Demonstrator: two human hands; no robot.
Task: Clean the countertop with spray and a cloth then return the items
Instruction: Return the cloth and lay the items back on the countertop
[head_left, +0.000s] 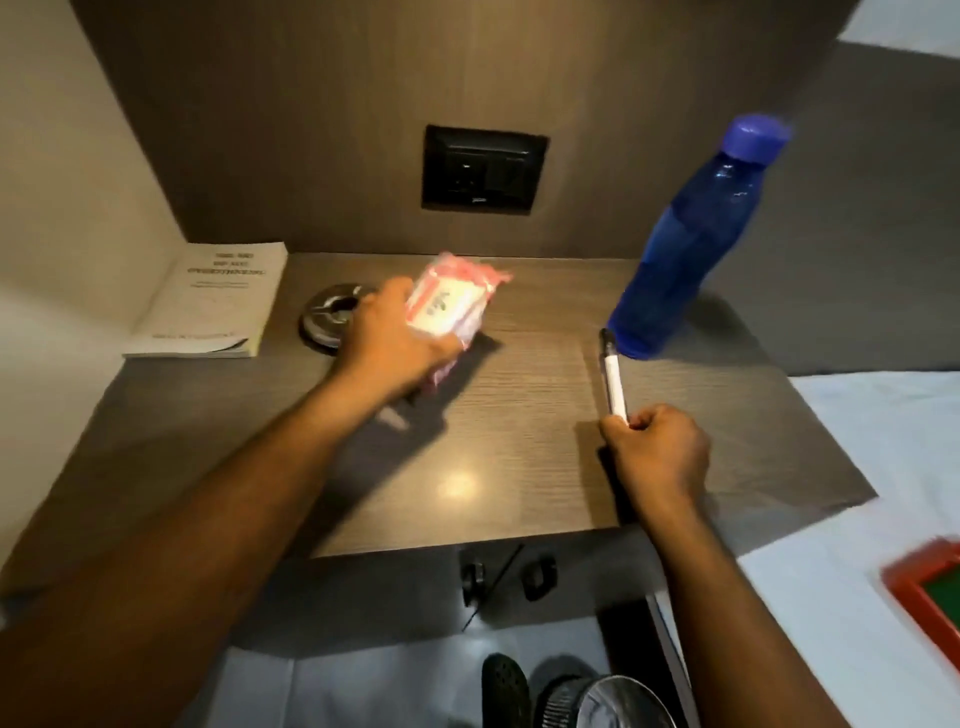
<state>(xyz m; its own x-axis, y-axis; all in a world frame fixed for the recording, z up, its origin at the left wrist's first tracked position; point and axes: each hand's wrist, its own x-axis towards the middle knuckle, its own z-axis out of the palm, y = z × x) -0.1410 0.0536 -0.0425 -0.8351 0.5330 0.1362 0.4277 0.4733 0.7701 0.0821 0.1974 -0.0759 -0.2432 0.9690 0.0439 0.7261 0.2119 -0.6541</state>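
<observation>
My left hand (387, 332) grips a pink and white packet (453, 301), blurred, held just above the middle of the wooden countertop (519, 441). My right hand (657, 452) holds a white pen with a black cap (612, 374) by its lower end, the cap pointing away toward the base of a blue bottle (691, 239). The blue bottle with a blue cap stands at the back right of the countertop. No spray bottle or cloth shows in view.
A white book (213, 301) lies at the back left corner. A round metal ashtray (327, 317) sits partly behind my left hand. A black wall socket (483, 174) is on the back panel. White bedding (872, 467) with a red-framed item (930, 592) lies right. A bin (608, 701) stands below.
</observation>
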